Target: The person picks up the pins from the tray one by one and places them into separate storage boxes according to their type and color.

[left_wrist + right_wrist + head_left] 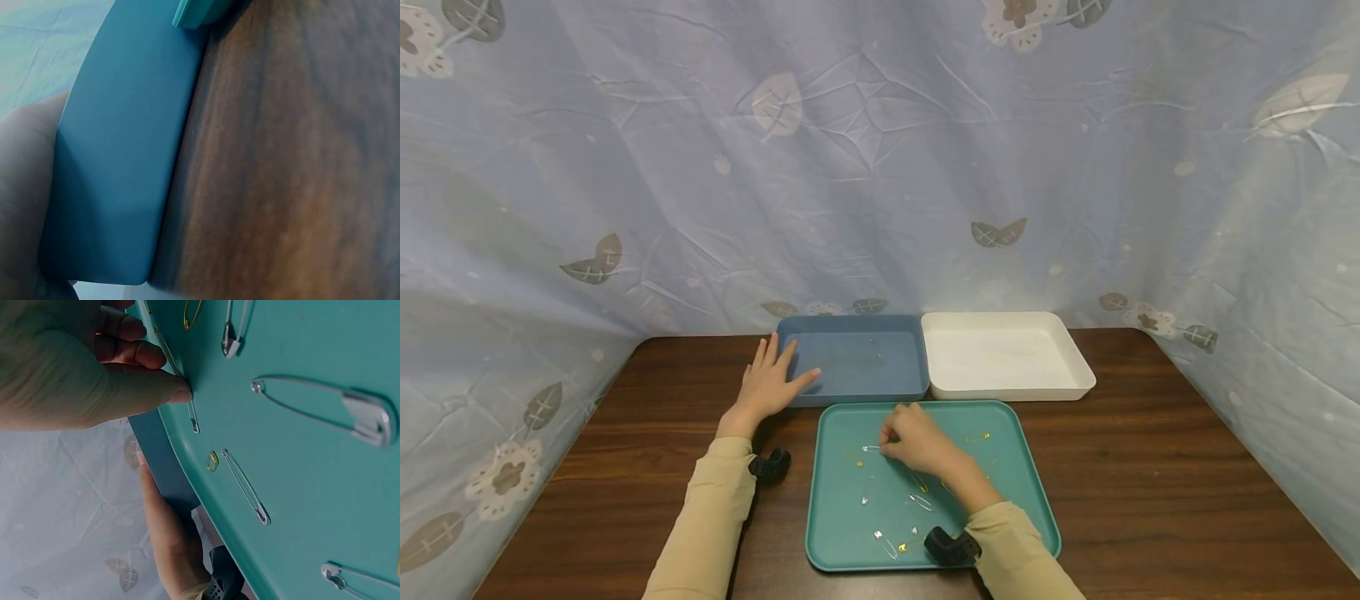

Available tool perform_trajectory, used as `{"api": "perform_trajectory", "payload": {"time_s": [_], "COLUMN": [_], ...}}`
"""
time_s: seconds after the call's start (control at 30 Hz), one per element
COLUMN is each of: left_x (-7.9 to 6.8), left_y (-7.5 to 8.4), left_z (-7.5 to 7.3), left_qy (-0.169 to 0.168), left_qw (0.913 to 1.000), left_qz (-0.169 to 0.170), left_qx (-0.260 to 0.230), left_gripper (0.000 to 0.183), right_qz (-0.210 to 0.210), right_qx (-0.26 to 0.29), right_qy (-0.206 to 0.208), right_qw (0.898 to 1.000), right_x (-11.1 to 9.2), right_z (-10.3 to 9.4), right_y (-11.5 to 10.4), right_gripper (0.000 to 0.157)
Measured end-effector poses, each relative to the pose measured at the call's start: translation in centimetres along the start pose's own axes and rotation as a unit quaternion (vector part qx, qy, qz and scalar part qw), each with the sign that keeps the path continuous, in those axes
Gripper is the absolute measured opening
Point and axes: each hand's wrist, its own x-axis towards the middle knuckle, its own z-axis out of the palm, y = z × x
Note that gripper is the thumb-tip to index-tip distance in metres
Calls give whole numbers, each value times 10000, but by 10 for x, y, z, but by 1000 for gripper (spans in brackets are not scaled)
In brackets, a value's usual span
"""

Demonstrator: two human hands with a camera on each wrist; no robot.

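My right hand [916,439] is over the green tray [842,533], its thumb and fingers pinching a silver safety pin [194,420] near the tray's far side. Part of that pin is hidden behind the thumb. Several silver and gold safety pins lie scattered on the green tray, among them a large silver pin [369,419] and a small gold pin [212,461]. My left hand [767,387] rests with spread fingers at the left edge of the blue tray [850,398]. A few tiny specks, too small to identify, show inside the blue tray.
A white tray [1009,393] stands right of the blue one, both behind the green tray. All sit on a dark wooden table [1150,467]. A patterned curtain [880,167] hangs along the back and sides.
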Motion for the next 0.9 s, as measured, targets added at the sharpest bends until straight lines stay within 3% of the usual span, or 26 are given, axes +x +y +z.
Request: {"api": "perform_trajectory", "payload": {"time_s": [0.33, 0.57, 0.9], "left_x": [1, 2, 1], "left_y": [1, -1, -2], "left_z": [1, 1, 2], "left_qy": [-2, 23, 26], "left_qw": [10000, 10000, 10000], "left_qz": [-6, 10, 39], "left_qx": [-29, -1, -46], "left_gripper": [89, 90, 90], "right_qz": [90, 175, -23], "right_qx": [-104, -239, -376], "right_qy": [-54, -57, 2], "right_qw": [9999, 9995, 9993], "right_x": [-2, -4, -3], "right_z": [-4, -8, -3], "right_y": [5, 4, 1], "right_gripper": [33, 25, 20]}}
